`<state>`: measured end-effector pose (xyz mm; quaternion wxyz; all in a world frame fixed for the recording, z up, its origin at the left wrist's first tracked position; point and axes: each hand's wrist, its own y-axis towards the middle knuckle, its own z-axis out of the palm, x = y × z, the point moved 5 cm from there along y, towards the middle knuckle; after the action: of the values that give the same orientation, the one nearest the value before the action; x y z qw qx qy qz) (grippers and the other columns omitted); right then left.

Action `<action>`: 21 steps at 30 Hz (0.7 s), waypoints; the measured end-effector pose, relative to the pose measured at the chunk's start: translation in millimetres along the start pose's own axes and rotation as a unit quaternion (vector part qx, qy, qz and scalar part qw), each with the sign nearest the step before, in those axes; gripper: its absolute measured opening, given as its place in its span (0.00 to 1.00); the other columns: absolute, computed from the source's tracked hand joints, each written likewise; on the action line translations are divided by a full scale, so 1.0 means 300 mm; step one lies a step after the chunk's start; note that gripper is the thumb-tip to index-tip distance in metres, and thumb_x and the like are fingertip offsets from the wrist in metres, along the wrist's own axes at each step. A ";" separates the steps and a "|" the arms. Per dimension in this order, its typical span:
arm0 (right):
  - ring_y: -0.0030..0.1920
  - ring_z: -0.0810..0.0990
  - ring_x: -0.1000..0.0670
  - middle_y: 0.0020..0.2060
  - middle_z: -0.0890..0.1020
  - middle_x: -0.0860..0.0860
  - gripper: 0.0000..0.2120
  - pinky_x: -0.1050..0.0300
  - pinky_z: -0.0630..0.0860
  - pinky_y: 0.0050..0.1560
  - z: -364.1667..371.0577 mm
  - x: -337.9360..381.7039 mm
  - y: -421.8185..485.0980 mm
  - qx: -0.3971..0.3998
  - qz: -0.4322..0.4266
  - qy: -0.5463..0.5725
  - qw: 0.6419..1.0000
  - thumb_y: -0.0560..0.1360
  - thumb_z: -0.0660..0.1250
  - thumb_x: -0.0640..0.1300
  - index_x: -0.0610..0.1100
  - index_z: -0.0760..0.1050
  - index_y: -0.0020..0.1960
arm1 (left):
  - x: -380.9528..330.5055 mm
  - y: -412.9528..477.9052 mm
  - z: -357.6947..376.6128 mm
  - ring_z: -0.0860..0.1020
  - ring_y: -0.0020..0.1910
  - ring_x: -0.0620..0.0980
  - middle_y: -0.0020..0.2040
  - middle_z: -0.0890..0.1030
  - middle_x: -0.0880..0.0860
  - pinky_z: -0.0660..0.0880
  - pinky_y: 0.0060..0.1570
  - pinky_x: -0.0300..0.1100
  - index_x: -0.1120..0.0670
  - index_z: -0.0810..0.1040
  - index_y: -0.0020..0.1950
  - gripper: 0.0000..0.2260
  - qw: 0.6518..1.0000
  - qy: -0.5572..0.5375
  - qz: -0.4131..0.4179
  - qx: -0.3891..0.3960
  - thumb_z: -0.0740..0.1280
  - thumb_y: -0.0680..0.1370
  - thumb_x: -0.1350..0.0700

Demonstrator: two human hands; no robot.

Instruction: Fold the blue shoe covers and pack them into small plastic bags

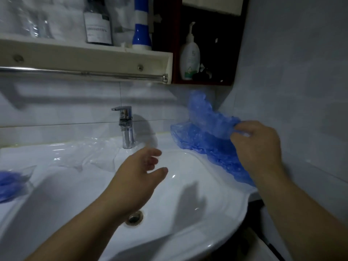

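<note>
Slippage is judged the chief risk. One blue shoe cover (209,117) is pinched at its crinkled edge by the right hand (258,146) and is held above the pile of shoe covers (212,149), which lies on the ledge of the sink (222,204) to the right of the faucet (126,127). The film looks thin and clingy, so a second cover could be dragged up with the first. The pile could also be pulled off the ledge into the basin, where any wetness would spoil the folding.

The left hand (139,174) is held open over the basin, fingers relaxed and nothing gripped, well apart from the right.

The clear plastic bags (90,155) lie flat on the ledge left of the faucet. They are hard to tell from the white glaze and cannot be counted. A bag with something blue inside (11,179) is cut off at the left edge. Whether the basin is wet cannot be told.
</note>
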<state>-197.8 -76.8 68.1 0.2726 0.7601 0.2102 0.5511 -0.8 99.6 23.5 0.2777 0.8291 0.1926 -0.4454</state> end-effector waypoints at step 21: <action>0.52 0.83 0.40 0.52 0.84 0.39 0.31 0.51 0.80 0.50 0.137 0.083 -0.586 0.490 0.267 0.402 0.726 0.58 0.76 0.31 0.37 0.75 0.61 | 0.188 -0.191 -0.071 0.83 0.46 0.59 0.51 0.84 0.62 0.79 0.46 0.52 0.59 0.81 0.56 0.17 0.891 -0.429 -0.146 -0.018 0.71 0.67 0.57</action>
<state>-154.4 65.2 -37.6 -0.4058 0.5202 0.3293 0.6755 9.9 161.4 -31.1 0.2805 0.5146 0.1817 -0.7896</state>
